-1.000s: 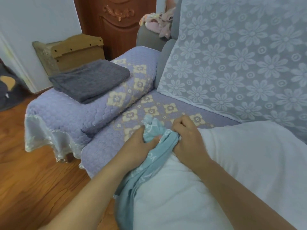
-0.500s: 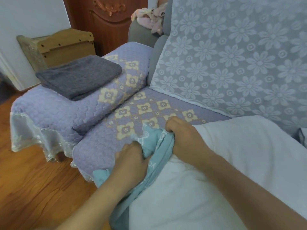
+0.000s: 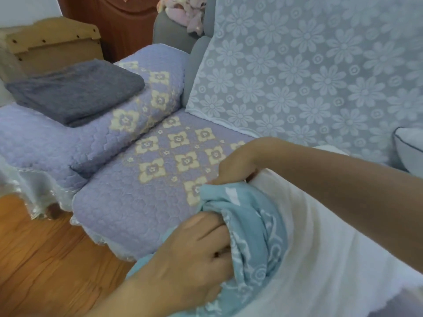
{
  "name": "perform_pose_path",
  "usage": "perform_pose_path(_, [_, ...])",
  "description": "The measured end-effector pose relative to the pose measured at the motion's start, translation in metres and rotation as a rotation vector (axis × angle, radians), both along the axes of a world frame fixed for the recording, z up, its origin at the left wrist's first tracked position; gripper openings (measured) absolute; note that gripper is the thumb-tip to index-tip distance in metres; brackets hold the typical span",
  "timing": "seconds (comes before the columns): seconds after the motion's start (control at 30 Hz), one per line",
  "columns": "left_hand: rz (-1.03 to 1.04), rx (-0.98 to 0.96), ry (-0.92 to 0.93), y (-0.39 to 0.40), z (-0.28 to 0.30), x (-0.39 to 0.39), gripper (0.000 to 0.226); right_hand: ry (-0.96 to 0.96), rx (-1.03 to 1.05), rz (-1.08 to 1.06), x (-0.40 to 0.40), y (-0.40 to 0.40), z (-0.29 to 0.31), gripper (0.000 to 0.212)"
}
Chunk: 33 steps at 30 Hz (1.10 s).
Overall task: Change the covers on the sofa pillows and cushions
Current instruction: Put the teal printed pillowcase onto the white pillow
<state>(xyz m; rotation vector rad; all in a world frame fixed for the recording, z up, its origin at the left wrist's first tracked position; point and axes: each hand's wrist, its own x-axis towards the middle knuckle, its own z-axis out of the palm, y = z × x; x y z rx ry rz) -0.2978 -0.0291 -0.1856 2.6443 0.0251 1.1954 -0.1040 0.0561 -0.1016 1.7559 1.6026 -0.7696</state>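
The blue cover (image 3: pixel 249 236) is bunched at the end of the white cushion (image 3: pixel 320 248), at 6 o'clock. It is gripped by the left hand (image 3: pixel 194 255) and pinched by the right hand (image 3: pixel 238 163). Most of the cushion is still bare.

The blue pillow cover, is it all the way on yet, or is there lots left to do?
Not yet. The blue cover is bunched over just one end of the white pillow; most of the pillow shows bare. The left hand and right hand both grip the bunched edge at that end. Still left: getting the cover along the rest of the pillow. A folded grey cloth lies untouched on the sofa arm.
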Motion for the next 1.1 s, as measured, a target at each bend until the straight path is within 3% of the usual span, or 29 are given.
perform_pose_path(0.07, [-0.002, -0.018, 0.003, 0.003, 0.0, -0.003, 0.012, 0.062, -0.045, -0.032, -0.004, -0.01, 0.003, 0.034])
perform_pose_path(0.13, [0.027, 0.006, -0.018, 0.011, 0.003, -0.007, 0.01, 0.106, 0.096, -0.086, 0.0, -0.015, 0.007, 0.027])
perform_pose_path(0.23, [0.227, -0.05, -0.137, 0.036, 0.016, -0.015, 0.021, 0.053, 0.636, -0.258, 0.035, -0.01, 0.027, 0.026])
perform_pose_path(0.3, [0.42, -0.099, -0.22, 0.057, 0.033, -0.021, 0.013, -0.03, 1.128, -0.527, 0.082, -0.005, 0.057, 0.028])
perform_pose_path(0.37, [0.609, -0.145, -0.234, 0.081, 0.057, -0.019, 0.017, -0.086, 1.43, -0.78, 0.127, -0.01, 0.094, 0.03])
perform_pose_path(0.47, [0.711, -0.419, -0.251, 0.131, 0.09, -0.002, 0.033, -0.133, 1.65, -0.895, 0.153, -0.018, 0.124, 0.03])
perform_pose_path(0.53, [0.656, -0.702, -0.326, 0.163, 0.093, 0.009, 0.042, -0.084, 1.72, -0.881, 0.145, -0.034, 0.117, 0.027])
perform_pose_path(0.6, [0.668, -0.842, -0.276, 0.18, 0.076, 0.013, 0.041, 0.061, 1.642, -0.896, 0.134, -0.067, 0.083, 0.018])
perform_pose_path(0.63, [0.706, -0.849, -0.198, 0.183, 0.064, 0.012, 0.038, 0.159, 1.483, -0.896, 0.124, -0.089, 0.059, 0.013])
perform_pose_path(0.73, [0.759, -0.838, -0.092, 0.175, 0.035, 0.007, 0.025, 0.616, 0.636, -0.842, 0.078, -0.153, 0.016, 0.009])
perform_pose_path(0.8, [0.681, -0.772, -0.132, 0.171, 0.027, 0.003, 0.015, 0.776, 0.343, -0.651, 0.069, -0.168, 0.027, 0.006])
perform_pose_path(0.87, [0.633, -0.539, -0.139, 0.167, 0.016, -0.004, 0.014, 0.872, 0.311, -0.529, 0.075, -0.164, 0.053, 0.015])
perform_pose_path(0.9, [0.63, -0.412, -0.122, 0.165, 0.008, -0.007, 0.023, 0.893, 0.428, -0.572, 0.082, -0.154, 0.06, 0.02])
perform_pose_path(0.93, [0.626, -0.293, -0.113, 0.159, 0.0, -0.01, 0.029, 0.87, 0.607, -0.689, 0.093, -0.14, 0.065, 0.021])
perform_pose_path(1.0, [0.599, -0.136, -0.151, 0.146, -0.014, -0.014, 0.033, 0.63, 0.948, -0.978, 0.124, -0.103, 0.058, 0.029])
perform_pose_path(1.03, [0.576, -0.124, -0.183, 0.138, -0.019, -0.015, 0.036, 0.455, 0.973, -1.063, 0.135, -0.086, 0.051, 0.037])
perform_pose_path(1.1, [0.545, -0.22, -0.251, 0.126, -0.02, -0.018, 0.038, 0.307, 0.745, -1.157, 0.144, -0.062, 0.033, 0.05])
